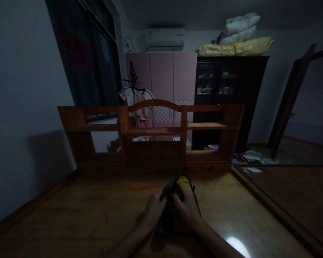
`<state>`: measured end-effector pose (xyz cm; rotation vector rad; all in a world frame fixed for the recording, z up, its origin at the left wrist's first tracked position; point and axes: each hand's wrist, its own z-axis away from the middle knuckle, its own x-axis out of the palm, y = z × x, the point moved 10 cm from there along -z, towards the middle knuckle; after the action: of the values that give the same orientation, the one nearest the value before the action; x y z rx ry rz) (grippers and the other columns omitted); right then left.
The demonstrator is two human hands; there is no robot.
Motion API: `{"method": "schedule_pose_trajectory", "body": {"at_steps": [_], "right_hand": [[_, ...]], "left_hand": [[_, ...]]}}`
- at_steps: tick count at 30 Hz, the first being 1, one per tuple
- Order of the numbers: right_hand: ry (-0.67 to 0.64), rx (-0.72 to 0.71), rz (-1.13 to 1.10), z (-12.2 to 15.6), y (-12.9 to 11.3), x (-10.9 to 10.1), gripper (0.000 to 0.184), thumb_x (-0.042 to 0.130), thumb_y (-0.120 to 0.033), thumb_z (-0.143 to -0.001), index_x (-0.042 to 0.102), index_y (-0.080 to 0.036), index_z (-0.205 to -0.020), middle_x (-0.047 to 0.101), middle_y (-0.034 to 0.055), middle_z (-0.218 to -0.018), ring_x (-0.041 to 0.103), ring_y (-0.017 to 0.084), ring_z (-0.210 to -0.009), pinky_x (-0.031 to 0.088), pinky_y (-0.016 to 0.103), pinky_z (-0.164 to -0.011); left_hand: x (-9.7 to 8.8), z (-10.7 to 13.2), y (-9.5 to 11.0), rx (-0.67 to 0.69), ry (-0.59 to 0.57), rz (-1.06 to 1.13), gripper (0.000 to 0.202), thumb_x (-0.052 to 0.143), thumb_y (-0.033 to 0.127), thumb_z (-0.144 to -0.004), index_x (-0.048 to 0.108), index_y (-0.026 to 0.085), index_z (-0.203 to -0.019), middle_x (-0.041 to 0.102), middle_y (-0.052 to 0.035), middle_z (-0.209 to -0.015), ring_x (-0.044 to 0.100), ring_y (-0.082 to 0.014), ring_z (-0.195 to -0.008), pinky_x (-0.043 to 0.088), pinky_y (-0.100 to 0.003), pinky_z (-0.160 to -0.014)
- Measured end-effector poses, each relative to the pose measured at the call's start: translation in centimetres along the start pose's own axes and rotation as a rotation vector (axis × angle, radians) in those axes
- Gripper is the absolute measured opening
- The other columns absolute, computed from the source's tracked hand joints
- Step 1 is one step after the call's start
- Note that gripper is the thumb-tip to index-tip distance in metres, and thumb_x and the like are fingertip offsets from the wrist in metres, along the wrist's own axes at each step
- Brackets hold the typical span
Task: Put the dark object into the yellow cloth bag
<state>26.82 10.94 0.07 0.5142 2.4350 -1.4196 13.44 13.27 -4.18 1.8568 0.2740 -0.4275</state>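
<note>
A dark fabric bag [165, 220] with a yellow lining [185, 182] rests on the wooden desktop in front of me, its mouth spread open. My left hand [154, 208] is closed on the bag's left edge, thumb toward the opening. My right hand [187, 206] reaches into the mouth, with bent fingers partly hidden by the fabric. What those fingers pinch is too dark to make out. The lower part of the bag lies between my forearms in shadow.
Behind the bag stands a wooden shelf unit [152, 132] along the desktop's [97, 208] far edge. A raised wooden rim [269, 204] borders the right side, and a wall [24, 125] rises at left. Farther back are a pink wardrobe [161, 77] and a dark cabinet [231, 93].
</note>
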Motion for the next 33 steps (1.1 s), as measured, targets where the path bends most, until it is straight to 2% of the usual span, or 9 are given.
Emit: {"method": "schedule_pose_trajectory", "body": {"at_steps": [5, 10, 14, 17, 20, 27, 33], "right_hand": [[0.005, -0.009, 0.034, 0.2, -0.2, 0.1, 0.030, 0.053, -0.022, -0.081, 0.063, -0.016, -0.109, 0.071, 0.0089, -0.098, 0.065, 0.025, -0.091, 0.049, 0.033, -0.079], [-0.028, -0.061, 0.044, 0.5, -1.5, 0.4, 0.023, 0.053, -0.017, -0.079, 0.063, -0.017, -0.100, 0.070, 0.0070, -0.093, 0.065, 0.022, -0.087, 0.049, 0.031, -0.077], [-0.046, -0.009, 0.052, 0.7, -1.2, 0.7, 0.023, 0.053, -0.017, -0.079, 0.064, -0.016, -0.099, 0.070, 0.0075, -0.094, 0.064, 0.023, -0.090, 0.048, 0.031, -0.079], [-0.084, -0.005, 0.104, 0.8, -1.0, 1.1, 0.018, 0.054, -0.018, -0.077, 0.064, -0.015, -0.091, 0.069, 0.0073, -0.085, 0.063, 0.022, -0.081, 0.048, 0.031, -0.073], [-0.141, -0.046, 0.096, 0.9, -1.5, 1.7, 0.017, 0.056, -0.019, -0.076, 0.063, -0.016, -0.091, 0.068, 0.0060, -0.084, 0.062, 0.021, -0.079, 0.048, 0.029, -0.070], [-0.168, -0.112, 0.034, 1.3, -2.7, 2.0, 0.031, 0.060, -0.018, -0.075, 0.061, -0.018, -0.106, 0.066, 0.0071, -0.104, 0.061, 0.023, -0.098, 0.047, 0.032, -0.085], [-0.135, -0.077, 0.038, 1.1, -2.3, 1.9, 0.026, 0.058, -0.018, -0.077, 0.062, -0.018, -0.103, 0.068, 0.0068, -0.098, 0.063, 0.022, -0.092, 0.049, 0.031, -0.080]], "left_hand": [[-0.6, 0.0, 0.0, -0.005, 0.010, -0.095, 0.033, 0.048, 0.035, -0.087, 0.072, 0.015, -0.097, 0.073, -0.0060, -0.083, 0.067, -0.0235, -0.076, 0.044, -0.025, -0.063], [-1.5, 0.1, 1.3, 0.049, -0.005, -0.145, 0.027, 0.051, 0.035, -0.088, 0.073, 0.021, -0.096, 0.073, -0.0032, -0.091, 0.066, -0.0214, -0.084, 0.045, -0.025, -0.073], [-2.0, 0.5, 2.3, 0.138, -0.031, -0.268, 0.020, 0.055, 0.030, -0.085, 0.073, 0.023, -0.093, 0.072, -0.0038, -0.096, 0.065, -0.0225, -0.087, 0.045, -0.028, -0.079], [-2.1, 0.7, 2.9, 0.194, -0.035, -0.343, 0.019, 0.054, 0.026, -0.085, 0.071, 0.024, -0.094, 0.071, -0.0032, -0.098, 0.065, -0.0219, -0.089, 0.044, -0.028, -0.081], [-2.4, 0.5, 2.5, 0.139, -0.004, -0.323, 0.020, 0.052, 0.023, -0.085, 0.071, 0.022, -0.093, 0.071, -0.0037, -0.093, 0.066, -0.0212, -0.086, 0.045, -0.028, -0.078], [-2.3, 0.0, 1.7, 0.069, 0.037, -0.276, 0.019, 0.048, 0.019, -0.082, 0.067, 0.019, -0.085, 0.070, -0.0045, -0.086, 0.065, -0.0200, -0.081, 0.043, -0.025, -0.072], [-1.8, 0.1, 1.2, 0.024, 0.049, -0.243, 0.020, 0.047, 0.013, -0.077, 0.065, 0.018, -0.083, 0.069, -0.0040, -0.082, 0.064, -0.0188, -0.076, 0.041, -0.024, -0.066]]}}
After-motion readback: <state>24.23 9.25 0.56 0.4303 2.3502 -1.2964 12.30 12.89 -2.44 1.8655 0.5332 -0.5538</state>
